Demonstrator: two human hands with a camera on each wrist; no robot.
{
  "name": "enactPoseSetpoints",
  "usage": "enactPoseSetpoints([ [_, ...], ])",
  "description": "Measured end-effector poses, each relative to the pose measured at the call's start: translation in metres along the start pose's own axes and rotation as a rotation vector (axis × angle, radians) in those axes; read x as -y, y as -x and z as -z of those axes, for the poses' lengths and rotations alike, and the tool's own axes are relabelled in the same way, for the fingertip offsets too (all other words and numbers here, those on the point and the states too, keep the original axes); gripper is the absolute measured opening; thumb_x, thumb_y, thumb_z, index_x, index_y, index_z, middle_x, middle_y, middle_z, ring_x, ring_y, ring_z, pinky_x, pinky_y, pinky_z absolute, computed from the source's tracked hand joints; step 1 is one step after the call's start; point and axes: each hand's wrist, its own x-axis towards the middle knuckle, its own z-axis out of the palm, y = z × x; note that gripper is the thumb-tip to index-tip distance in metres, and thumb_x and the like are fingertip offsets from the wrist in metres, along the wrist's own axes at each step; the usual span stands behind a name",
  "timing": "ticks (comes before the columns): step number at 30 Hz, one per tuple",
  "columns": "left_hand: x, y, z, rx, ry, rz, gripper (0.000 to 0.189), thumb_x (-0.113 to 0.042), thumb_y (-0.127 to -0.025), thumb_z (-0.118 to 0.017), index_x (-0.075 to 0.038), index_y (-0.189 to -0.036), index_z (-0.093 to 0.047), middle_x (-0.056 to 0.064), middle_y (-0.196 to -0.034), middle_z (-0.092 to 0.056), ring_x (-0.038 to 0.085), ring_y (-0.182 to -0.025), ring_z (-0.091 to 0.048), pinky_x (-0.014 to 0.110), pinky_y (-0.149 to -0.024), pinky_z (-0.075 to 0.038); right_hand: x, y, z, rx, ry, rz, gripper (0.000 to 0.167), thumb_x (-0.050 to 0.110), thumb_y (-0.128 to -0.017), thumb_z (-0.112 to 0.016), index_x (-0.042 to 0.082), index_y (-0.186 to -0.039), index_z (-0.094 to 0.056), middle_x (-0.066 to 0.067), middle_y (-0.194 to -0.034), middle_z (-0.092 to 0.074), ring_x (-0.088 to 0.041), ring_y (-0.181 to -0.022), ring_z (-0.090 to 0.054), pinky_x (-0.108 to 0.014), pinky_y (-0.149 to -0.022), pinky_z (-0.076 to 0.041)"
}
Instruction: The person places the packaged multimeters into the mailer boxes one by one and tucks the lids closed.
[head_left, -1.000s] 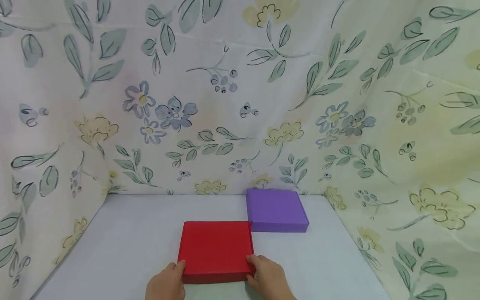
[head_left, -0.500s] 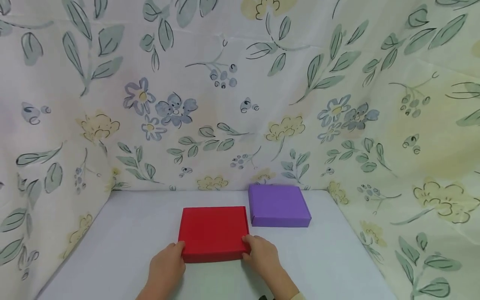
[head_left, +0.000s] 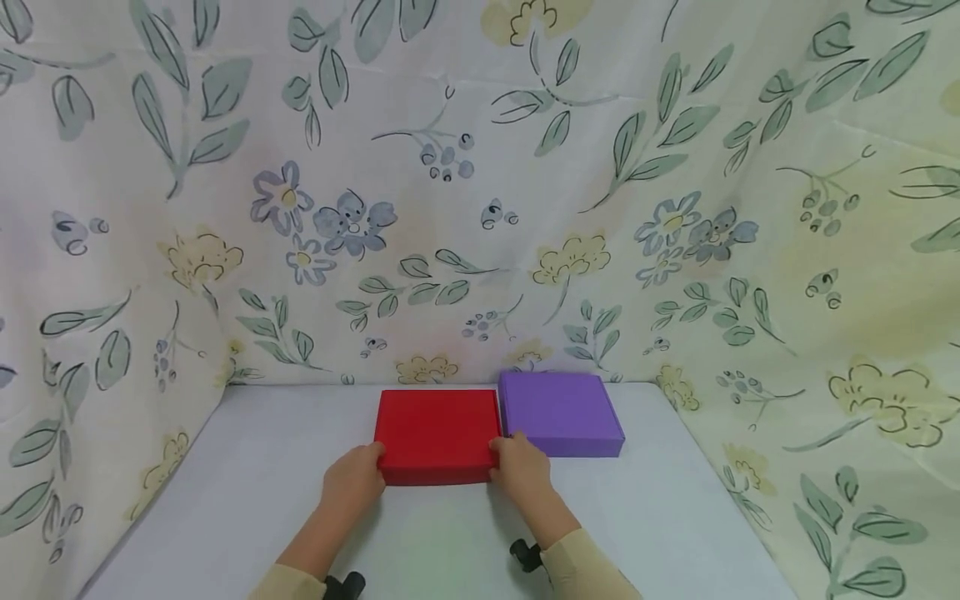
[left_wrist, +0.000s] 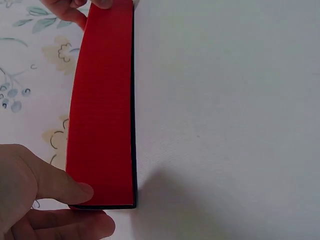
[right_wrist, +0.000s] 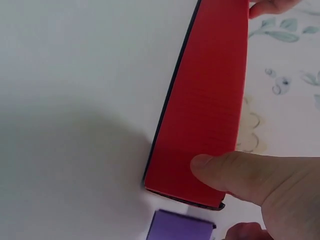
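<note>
A flat red cardboard box [head_left: 437, 432] is gripped at its two near corners, the left hand [head_left: 354, 479] on one side and the right hand [head_left: 521, 471] on the other. In the left wrist view the left thumb [left_wrist: 77, 190] presses the red face while the other fingers lie along the box's end. The right wrist view has the right thumb [right_wrist: 220, 167] on the same red face; its other fingers are mostly hidden. Just right of the red box is a flat purple box [head_left: 562, 414], very near the right hand's fingers.
A white table [head_left: 225, 492] lies under the boxes, its far edge against a floral curtain [head_left: 450, 208] that also hangs at both sides. Black wrist mounts [head_left: 527, 555] and beige sleeves [head_left: 588, 571] show at the bottom of the head view.
Both hands have moved the red box away from the person, to the table's far edge and beside the purple box. The forearms reach further in; the purple box stays in place.
</note>
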Motion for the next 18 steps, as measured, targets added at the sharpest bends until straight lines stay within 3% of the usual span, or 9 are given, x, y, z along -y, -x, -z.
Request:
enactPoseSetpoints([
  [9, -0.008, -0.032, -0.001, 0.062, -0.003, 0.021, 0.02, 0.004, -0.08, -0.076, -0.005, -0.094, -0.065, 0.005, -0.08, -0.065, 0.022, -0.074, -0.06, 0.041, -0.07, -0.055, -0.004, -0.024, 0.005, 0.028, 0.064, -0.032, 0.034, 0.017, -0.081, -0.087, 0.017, -0.114, -0.077, -0.007, -0.09, -0.062, -0.023, -0.084, -0.06, -0.043, -0.067, -0.055],
  [18, -0.011, -0.045, 0.0, 0.097, -0.005, 0.059, 0.021, 0.0, -0.082, -0.076, -0.004, -0.099, -0.066, 0.006, -0.084, -0.065, 0.023, -0.077, -0.06, 0.042, -0.072, -0.055, -0.008, -0.036, 0.006, 0.048, 0.052, -0.043, 0.037, 0.017, -0.082, -0.087, 0.018, -0.117, -0.077, -0.006, -0.095, -0.065, -0.023, -0.089, -0.061, -0.043, -0.072, -0.056],
])
